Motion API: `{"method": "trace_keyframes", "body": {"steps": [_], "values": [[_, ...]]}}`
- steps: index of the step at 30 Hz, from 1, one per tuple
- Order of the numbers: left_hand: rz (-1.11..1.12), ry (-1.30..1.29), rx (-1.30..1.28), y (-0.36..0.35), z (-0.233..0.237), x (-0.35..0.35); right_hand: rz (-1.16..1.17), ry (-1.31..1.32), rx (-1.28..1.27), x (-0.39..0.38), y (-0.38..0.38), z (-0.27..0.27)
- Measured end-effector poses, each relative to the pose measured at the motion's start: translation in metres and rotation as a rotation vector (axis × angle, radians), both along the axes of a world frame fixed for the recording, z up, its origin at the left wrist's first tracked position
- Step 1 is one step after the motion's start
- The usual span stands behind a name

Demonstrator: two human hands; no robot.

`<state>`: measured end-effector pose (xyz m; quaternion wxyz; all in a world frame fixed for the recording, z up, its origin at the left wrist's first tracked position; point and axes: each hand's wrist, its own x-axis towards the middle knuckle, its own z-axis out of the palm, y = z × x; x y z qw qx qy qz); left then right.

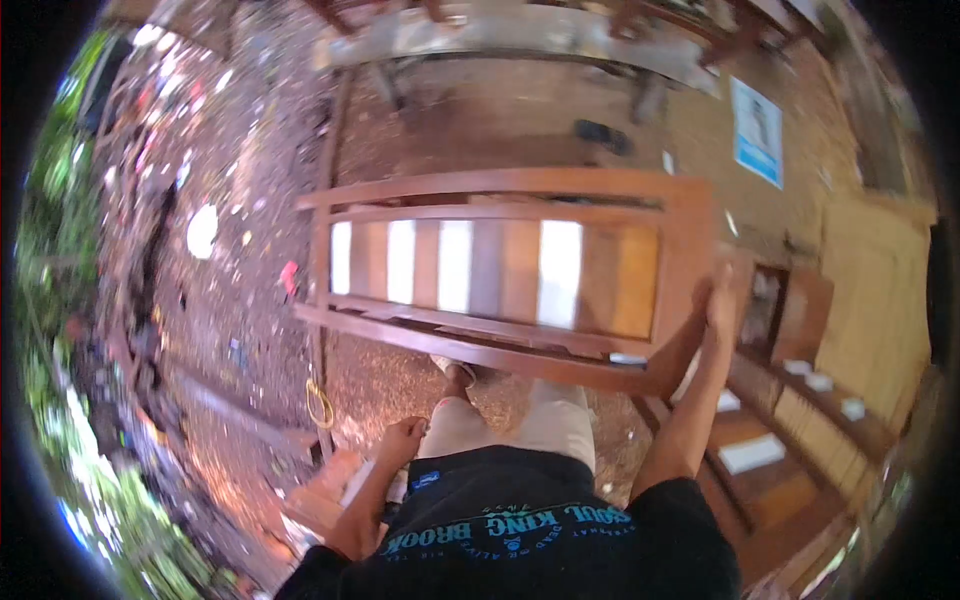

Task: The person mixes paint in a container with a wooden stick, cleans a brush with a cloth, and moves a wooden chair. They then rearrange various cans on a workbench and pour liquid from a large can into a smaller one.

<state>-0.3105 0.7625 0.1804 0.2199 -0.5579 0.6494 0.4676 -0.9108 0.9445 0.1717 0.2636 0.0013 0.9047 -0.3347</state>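
Observation:
A reddish-brown wooden frame panel (686,240) lies across the middle of the view, with slats in brown and orange tones and several bright white strips between its rails. At its right end my right hand (722,300) is closed on the edge of the broad end board. My left hand (405,437) is low, beside my left thigh and apart from the panel. Its fingers are curled; what they hold, if anything, cannot be made out.
A second slatted wooden piece (790,490) stands at the lower right, near a pale board (875,310). A long bench (520,38) crosses the back. A blue-and-white poster (757,132) is at upper right. Littered dirt ground (235,300) and a timber (235,410) are at left.

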Motion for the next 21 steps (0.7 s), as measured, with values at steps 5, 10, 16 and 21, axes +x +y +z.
{"method": "trace_keyframes", "body": {"steps": [5, 10, 16, 21], "values": [[-0.261, 0.478, -0.532, -0.026, 0.007, -0.015, -0.012, 0.097, -0.001, 0.067, -0.059, 0.100], [-0.299, 0.927, -0.728, -0.089, 0.110, -0.069, 0.108, 0.031, -0.293, 0.163, -0.153, 0.234], [-0.532, 1.172, -0.975, -0.135, 0.233, -0.050, 0.317, 0.079, -0.716, 0.254, -0.254, 0.302], [-0.244, 1.117, -1.173, -0.154, 0.266, -0.022, 0.478, -0.084, -0.940, 0.350, -0.321, 0.340]]}}
